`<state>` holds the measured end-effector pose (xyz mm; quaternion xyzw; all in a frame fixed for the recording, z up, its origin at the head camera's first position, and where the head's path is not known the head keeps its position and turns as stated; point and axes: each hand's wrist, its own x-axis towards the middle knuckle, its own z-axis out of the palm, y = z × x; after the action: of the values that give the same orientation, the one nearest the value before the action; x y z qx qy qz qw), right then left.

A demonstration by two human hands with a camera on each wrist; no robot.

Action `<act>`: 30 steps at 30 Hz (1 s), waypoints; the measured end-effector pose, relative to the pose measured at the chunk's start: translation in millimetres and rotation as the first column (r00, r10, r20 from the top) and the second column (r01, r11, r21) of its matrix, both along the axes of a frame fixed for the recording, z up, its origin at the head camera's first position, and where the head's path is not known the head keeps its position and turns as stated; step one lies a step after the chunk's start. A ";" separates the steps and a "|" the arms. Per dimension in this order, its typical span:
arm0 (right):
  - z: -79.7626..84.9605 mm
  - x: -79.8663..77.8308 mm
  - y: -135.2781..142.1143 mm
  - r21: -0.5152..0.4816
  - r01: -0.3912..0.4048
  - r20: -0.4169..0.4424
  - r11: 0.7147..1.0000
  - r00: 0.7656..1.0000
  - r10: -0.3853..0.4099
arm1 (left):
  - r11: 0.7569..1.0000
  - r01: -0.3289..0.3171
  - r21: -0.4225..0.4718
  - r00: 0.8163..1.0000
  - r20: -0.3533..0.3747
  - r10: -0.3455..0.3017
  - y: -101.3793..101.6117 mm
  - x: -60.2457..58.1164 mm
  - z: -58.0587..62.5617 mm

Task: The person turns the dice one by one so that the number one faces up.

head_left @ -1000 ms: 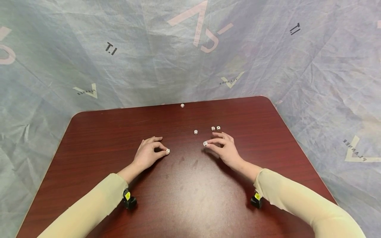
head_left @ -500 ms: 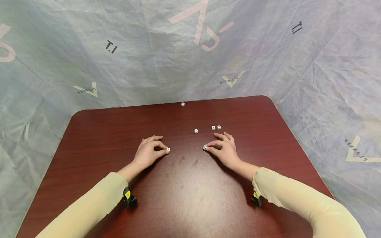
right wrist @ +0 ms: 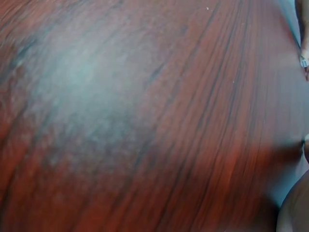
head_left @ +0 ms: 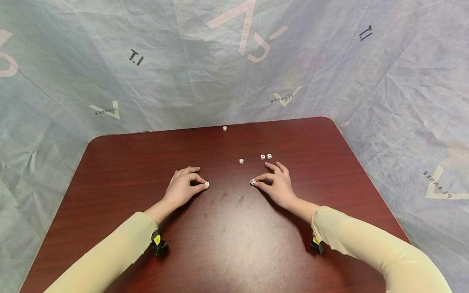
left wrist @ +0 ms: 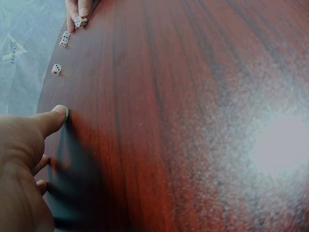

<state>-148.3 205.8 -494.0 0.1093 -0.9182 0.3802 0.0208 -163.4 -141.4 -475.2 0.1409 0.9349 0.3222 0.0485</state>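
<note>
My left hand (head_left: 182,188) pinches a white die (head_left: 207,184) between thumb and index finger, low over the dark red table (head_left: 121,162). Facing it, my right hand (head_left: 280,185) pinches another white die (head_left: 253,182) in the same way, its other fingers spread toward the far side. In the left wrist view the thumb (left wrist: 58,112) mostly hides the left die. That view also shows the right-hand die (left wrist: 81,21) with its dots. Just beyond the right fingertips two dice lie side by side, a left one (head_left: 262,157) and a right one (head_left: 269,156).
A single die (head_left: 241,161) lies beyond the gap between the hands. Another die (head_left: 225,128) sits at the table's far edge, close to the grey printed cloth (head_left: 205,89) hanging behind. Black wrist cameras (head_left: 159,245) are strapped below both sleeves.
My right hand has come slightly nearer to me with its die, its rear fingers spreading a little more. My left hand and the dice on the table stay put.
</note>
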 end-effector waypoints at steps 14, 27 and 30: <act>1.2 0.8 4.3 -0.005 -0.007 0.020 1.000 1.000 0.007 | 1.000 0.000 0.004 1.000 0.004 0.000 -0.1 1.3 1.5; 16.1 -9.4 20.2 0.109 -0.131 -0.181 0.985 0.972 0.149 | 1.000 0.003 -0.002 1.000 0.016 -0.003 -0.2 1.3 -0.1; 24.0 -19.0 23.6 0.207 -0.217 -0.244 0.954 0.933 0.265 | 1.000 0.004 -0.005 1.000 0.013 -0.004 -0.3 1.1 -0.5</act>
<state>-167.4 229.4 -470.0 0.2735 -0.9164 0.2784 0.0887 -162.3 -141.7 -475.7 0.1404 0.9351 0.3208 0.0555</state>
